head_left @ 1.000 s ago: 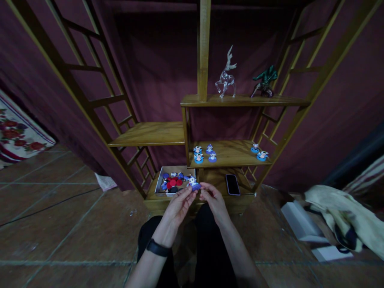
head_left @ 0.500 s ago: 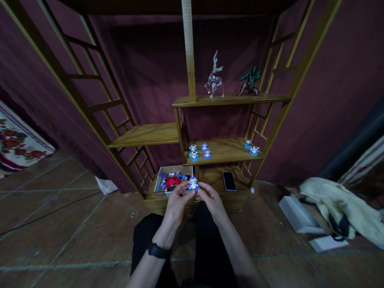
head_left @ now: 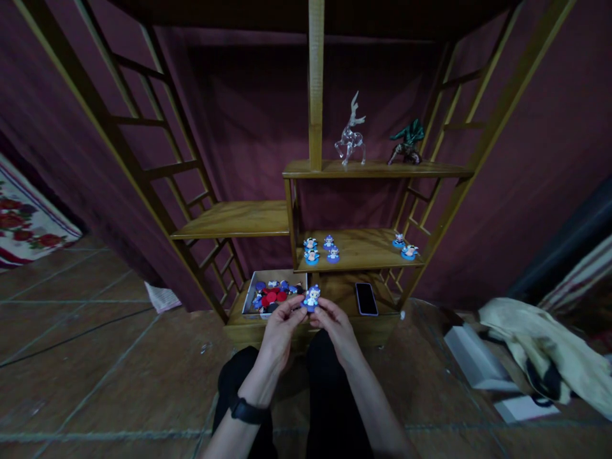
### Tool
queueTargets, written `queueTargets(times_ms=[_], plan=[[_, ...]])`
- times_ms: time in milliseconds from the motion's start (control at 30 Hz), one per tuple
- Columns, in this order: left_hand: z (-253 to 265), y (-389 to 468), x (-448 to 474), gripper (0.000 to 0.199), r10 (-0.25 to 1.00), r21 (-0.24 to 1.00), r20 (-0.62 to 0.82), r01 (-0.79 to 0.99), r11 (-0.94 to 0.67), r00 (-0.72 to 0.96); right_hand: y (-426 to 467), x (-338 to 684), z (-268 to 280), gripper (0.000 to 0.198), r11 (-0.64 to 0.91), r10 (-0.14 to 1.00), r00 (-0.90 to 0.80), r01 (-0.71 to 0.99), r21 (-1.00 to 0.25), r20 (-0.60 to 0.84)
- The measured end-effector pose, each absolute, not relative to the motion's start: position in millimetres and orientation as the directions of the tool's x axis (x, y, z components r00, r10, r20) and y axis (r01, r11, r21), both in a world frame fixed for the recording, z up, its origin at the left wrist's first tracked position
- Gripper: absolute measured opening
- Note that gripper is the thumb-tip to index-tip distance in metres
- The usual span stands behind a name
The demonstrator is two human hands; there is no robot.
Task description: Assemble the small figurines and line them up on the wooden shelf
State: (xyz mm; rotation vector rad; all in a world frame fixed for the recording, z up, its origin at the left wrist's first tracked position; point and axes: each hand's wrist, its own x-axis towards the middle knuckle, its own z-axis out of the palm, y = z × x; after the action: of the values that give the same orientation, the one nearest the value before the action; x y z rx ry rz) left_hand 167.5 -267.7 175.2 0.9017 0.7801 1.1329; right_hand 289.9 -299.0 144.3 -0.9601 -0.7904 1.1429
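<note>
A small purple-and-white figurine (head_left: 312, 298) on a round purple base is held upright between my two hands. My left hand (head_left: 282, 325) pinches its left side, and my right hand (head_left: 336, 322) grips it from the right. Just left of and behind the hands, an open white box (head_left: 248, 305) holds a heap of small pieces, red, blue and purple. On the shelf (head_left: 366, 250) above stand similar figurines: two purple ones (head_left: 333, 254) beside two blue-based ones (head_left: 312, 256) at the left, and two more blue-based ones (head_left: 409, 252) at the right end.
A phone (head_left: 366, 299) lies on the lowest board, right of my hands. Higher up stand a clear deer ornament (head_left: 351, 137) and a dark green figure (head_left: 407, 141). White boxes (head_left: 478, 357) and a pale cloth bag (head_left: 540, 338) lie on the floor at the right.
The camera view has shifted a little, so the shelves sit slightly lower and further right. The figurine is tilted slightly in my hands, which still hold it in nearly the same place.
</note>
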Motion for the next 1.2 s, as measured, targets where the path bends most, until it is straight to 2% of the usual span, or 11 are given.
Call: queueTargets(times_ms=[200, 433, 667, 933, 1200], plan=[[177.0, -261.5, 174.6, 0.035, 0.936, 0.823, -0.165, -0.479, 0.305, 0.312, -290.8, 296.0, 146.5, 0.043, 0.156, 0.957, 0.283, -0.341, -0.927, 0.057], [171.6, -253.2, 182.1, 0.028, 0.931, 0.775, -0.225, -0.526, 0.349, 0.287, -284.7, 303.0, 149.8, 0.043, 0.159, 0.953, 0.294, -0.272, -0.949, 0.075], [167.3, -242.8, 188.2, 0.026, 0.915, 0.745, -0.27, -0.537, 0.395, 0.299, -276.0, 309.1, 146.2, 0.044, 0.168, 0.947, 0.31, -0.272, -0.948, 0.079], [165.9, -233.0, 197.7, 0.03, 0.91, 0.751, -0.259, -0.525, 0.401, 0.324, -272.5, 318.5, 147.0, 0.044, 0.175, 0.946, 0.314, -0.27, -0.947, 0.085], [169.6, -230.9, 208.8, 0.035, 0.933, 0.811, -0.168, -0.494, 0.315, 0.319, -268.1, 326.0, 146.3, 0.047, 0.171, 0.955, 0.286, -0.29, -0.942, 0.086]])
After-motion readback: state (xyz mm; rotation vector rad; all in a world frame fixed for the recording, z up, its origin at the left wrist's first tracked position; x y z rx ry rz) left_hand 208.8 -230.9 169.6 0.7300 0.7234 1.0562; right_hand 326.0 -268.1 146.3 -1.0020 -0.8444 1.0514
